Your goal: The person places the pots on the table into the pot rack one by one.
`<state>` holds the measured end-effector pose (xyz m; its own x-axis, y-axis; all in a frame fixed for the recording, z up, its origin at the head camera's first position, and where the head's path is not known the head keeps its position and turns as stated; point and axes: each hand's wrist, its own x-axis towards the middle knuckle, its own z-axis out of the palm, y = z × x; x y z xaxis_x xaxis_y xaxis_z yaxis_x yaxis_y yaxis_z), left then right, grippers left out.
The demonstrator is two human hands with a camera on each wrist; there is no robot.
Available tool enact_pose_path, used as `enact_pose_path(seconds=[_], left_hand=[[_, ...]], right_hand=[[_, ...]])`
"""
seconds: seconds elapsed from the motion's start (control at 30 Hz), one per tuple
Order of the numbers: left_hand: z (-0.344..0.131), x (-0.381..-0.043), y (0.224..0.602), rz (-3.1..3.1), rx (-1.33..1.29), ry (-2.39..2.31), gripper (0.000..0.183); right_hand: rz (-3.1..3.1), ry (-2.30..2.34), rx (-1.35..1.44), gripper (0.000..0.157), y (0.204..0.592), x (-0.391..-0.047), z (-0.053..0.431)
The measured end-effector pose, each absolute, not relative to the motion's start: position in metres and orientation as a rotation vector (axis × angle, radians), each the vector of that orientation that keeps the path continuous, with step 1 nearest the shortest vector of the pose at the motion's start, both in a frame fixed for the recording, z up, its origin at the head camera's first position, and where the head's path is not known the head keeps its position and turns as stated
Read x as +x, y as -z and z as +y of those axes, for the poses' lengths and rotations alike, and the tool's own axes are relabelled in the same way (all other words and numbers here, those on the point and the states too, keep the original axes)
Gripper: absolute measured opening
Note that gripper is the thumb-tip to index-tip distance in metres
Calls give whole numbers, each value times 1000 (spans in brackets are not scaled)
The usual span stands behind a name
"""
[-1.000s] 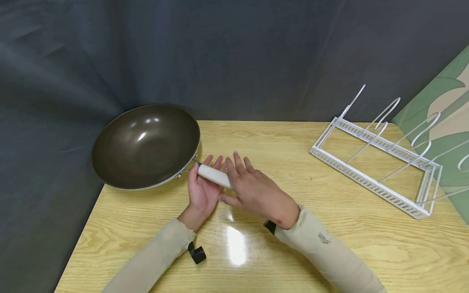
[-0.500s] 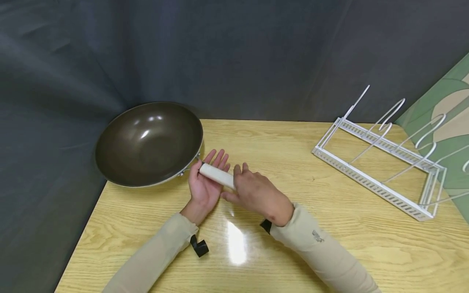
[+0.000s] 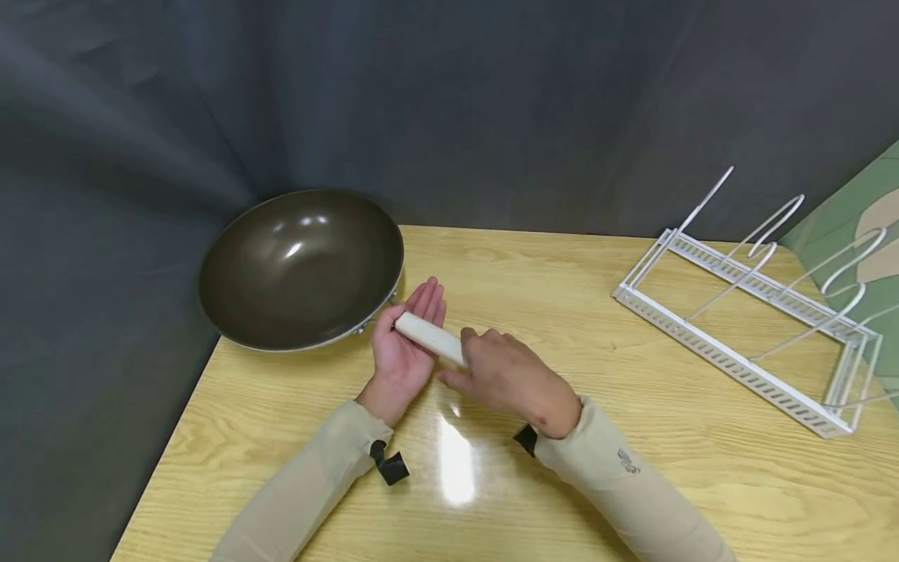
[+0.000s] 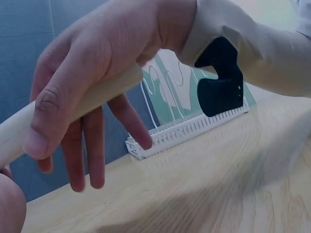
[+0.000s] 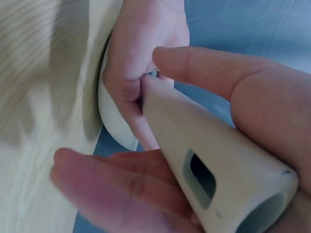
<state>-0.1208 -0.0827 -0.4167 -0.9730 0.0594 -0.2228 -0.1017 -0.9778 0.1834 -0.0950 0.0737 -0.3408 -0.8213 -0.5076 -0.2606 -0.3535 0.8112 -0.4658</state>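
Note:
A dark brown wok (image 3: 302,273) with a pale rim sits at the left of the head view, its bowl tipped toward the camera. Its white handle (image 3: 430,339) slants down to the right, raised off the table. My left hand (image 3: 403,359) lies palm up under the handle near the bowl, fingers straight and together, thumb bent against the handle's base. Over the handle's free end comes my right hand (image 3: 516,382), thumb on the near side. In the left wrist view some right fingers (image 4: 97,150) hang down beyond the handle (image 4: 104,92). The right palm is hidden in the head view.
To the right stands a white wire rack (image 3: 730,351) with several upright loops. A light wood table (image 3: 527,289) lies under everything. Dark cloth (image 3: 520,117) borders its back and left side. A green patterned panel (image 3: 850,218) is at far right.
My right fingers, straight and raised before, have bent down over the handle. The left fingers have drawn together and its thumb has bent in. The whole head view has shifted rightward slightly.

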Motion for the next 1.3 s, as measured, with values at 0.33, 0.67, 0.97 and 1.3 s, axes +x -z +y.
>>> enact_pose_path(seconds=[0.33, 0.67, 0.97, 1.3], left_hand=[[-76, -124, 414, 284, -549, -3014, 22], [-74, -125, 412, 274, -637, -2973, 24], [-70, -125, 420, 450, -617, -2893, 43], [-71, -120, 428, 572, -628, -2845, 45]], right_hand=[[2611, 632, -551, 53, 355, -93, 77], [2543, 825, -631, 28, 369, -91, 86], [2468, 918, -621, 15, 384, -87, 92], [2437, 1098, -660, 15, 410, -76, 94]])
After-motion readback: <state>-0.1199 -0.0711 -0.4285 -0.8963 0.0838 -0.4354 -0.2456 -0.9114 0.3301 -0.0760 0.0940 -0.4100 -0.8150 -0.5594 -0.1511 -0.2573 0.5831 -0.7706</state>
